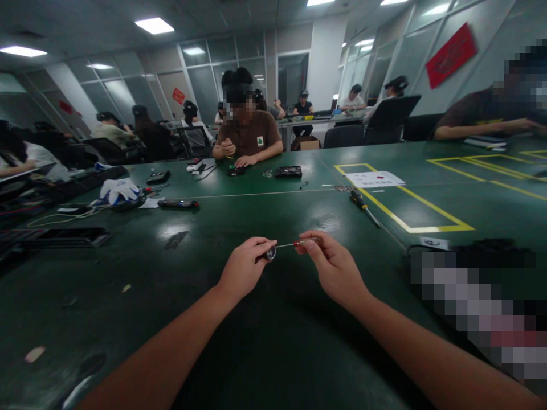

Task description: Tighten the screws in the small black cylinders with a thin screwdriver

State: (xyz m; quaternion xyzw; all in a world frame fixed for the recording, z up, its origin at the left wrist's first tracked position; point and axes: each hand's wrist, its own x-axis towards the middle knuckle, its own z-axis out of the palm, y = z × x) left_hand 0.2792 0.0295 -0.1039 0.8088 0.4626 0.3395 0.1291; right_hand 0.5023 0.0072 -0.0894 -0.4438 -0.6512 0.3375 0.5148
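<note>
My left hand is closed around a small dark round part with a metallic rim, most of it hidden by the fingers. In my right hand is a small screwdriver with a red and clear handle, pinched between thumb and fingers. Its thin shaft points left and reaches the round part near my left fingertips; whether the tip touches it I cannot tell. Both hands are held above the green table, near its middle.
A yellow-black screwdriver lies to the right, near yellow tape outlines and a paper sheet. At left are white-blue gloves, a dark cylindrical tool and black trays. Across the table a person works beside a black device.
</note>
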